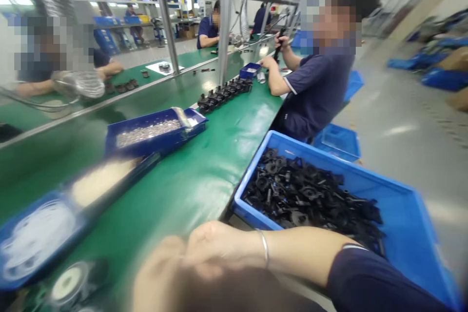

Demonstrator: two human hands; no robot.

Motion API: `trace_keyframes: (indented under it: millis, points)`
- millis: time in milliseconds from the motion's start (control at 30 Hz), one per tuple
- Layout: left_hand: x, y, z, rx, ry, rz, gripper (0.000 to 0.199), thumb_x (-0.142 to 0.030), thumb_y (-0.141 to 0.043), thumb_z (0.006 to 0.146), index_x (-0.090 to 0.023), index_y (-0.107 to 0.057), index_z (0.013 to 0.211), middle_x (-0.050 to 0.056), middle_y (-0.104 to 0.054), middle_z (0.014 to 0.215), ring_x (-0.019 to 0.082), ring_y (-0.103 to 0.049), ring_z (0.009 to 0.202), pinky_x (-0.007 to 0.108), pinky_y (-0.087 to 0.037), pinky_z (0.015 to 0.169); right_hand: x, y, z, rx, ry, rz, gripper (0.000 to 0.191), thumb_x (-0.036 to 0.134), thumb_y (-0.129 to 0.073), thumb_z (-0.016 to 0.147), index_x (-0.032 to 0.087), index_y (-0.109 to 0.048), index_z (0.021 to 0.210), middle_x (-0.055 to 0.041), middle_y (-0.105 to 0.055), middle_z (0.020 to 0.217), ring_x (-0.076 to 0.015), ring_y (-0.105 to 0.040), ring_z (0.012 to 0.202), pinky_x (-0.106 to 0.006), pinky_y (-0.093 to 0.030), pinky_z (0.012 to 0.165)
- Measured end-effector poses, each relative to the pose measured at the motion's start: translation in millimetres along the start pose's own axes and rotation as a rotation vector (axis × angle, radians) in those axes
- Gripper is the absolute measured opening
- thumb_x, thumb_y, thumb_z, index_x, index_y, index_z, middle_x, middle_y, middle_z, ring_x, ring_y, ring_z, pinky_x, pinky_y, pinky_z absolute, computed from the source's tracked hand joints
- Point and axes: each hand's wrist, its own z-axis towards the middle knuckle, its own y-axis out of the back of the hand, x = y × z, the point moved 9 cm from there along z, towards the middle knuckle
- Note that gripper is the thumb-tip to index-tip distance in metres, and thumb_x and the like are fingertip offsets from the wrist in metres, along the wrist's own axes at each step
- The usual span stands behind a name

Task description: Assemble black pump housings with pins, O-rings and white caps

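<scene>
My right hand [215, 246], with a silver bangle on its wrist, is at the lower middle of the head view, over the near edge of the green bench. Its fingers are curled and pressed together. My left hand [157, 270] meets it fingertip to fingertip; its fingers look bent, though blur smears them. Whatever lies between the two hands is too small or hidden to make out. Nearest on the left is a part with a white round hub [68, 282], blurred at the bottom edge.
A blue crate [398, 190] of black plastic parts [307, 190] stands at right. Along the green bench [215, 156] are blue bins of white rings [40, 234], pale pieces [104, 180] and small metal parts [149, 131]. Behind them runs a row of black assemblies [223, 95]. A co-worker [318, 83] works beyond.
</scene>
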Motion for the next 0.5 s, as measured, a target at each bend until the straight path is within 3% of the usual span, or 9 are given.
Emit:
trace_keyframes:
  millis: [133,267,367,433,500]
  points:
    - [-3,4.4,6,0.013,0.021,0.040,0.031,-0.047,-0.089,0.053,-0.024,-0.070,0.060,0.004,-0.068,0.078,0.023,-0.064,0.077,0.029,-0.055,0.065,9,-1,-1,0.040,0.038,0.000,0.036,0.034,-0.085,0.070,0.011,-0.059,0.062,0.0043,-0.058,0.047,-0.0040,-0.046,0.034,-0.014,-0.033,0.035]
    - [1,-0.8,11,0.093,0.083,0.079,0.037,-0.049,-0.090,0.050,-0.021,-0.068,0.059,0.004,-0.069,0.078,0.021,-0.064,0.071,0.029,-0.056,0.061,-9,2,12,0.075,0.062,0.035,0.041,0.043,-0.086,0.070,0.012,-0.058,0.072,0.0032,-0.062,0.055,-0.0060,-0.051,0.039,-0.016,-0.039,0.040]
    - [6,4.0,12,0.024,0.089,0.012,0.039,-0.052,-0.089,0.052,-0.021,-0.066,0.059,0.002,-0.067,0.071,0.018,-0.061,0.063,0.028,-0.056,0.057,-8,10,15,0.062,0.117,-0.122,0.045,0.053,-0.078,0.076,0.013,-0.059,0.087,0.0005,-0.065,0.066,-0.0088,-0.059,0.052,-0.019,-0.046,0.050]
    - [13,11.3,13,-0.036,0.106,-0.039,0.039,-0.053,-0.088,0.054,-0.021,-0.066,0.061,0.000,-0.068,0.069,0.016,-0.061,0.060,0.026,-0.056,0.056,19,38,0,-0.087,0.247,-0.325,0.050,0.058,-0.072,0.080,0.014,-0.059,0.100,-0.0020,-0.067,0.076,-0.0123,-0.064,0.064,-0.024,-0.052,0.059]
    - [24,21.8,15,-0.095,0.148,-0.087,0.041,-0.054,-0.088,0.053,-0.021,-0.067,0.064,0.000,-0.070,0.069,0.014,-0.062,0.059,0.024,-0.056,0.056,59,89,-40,-0.430,0.410,-0.574,0.051,0.058,-0.067,0.084,0.017,-0.057,0.113,-0.0047,-0.068,0.092,-0.0161,-0.067,0.078,-0.030,-0.055,0.070]
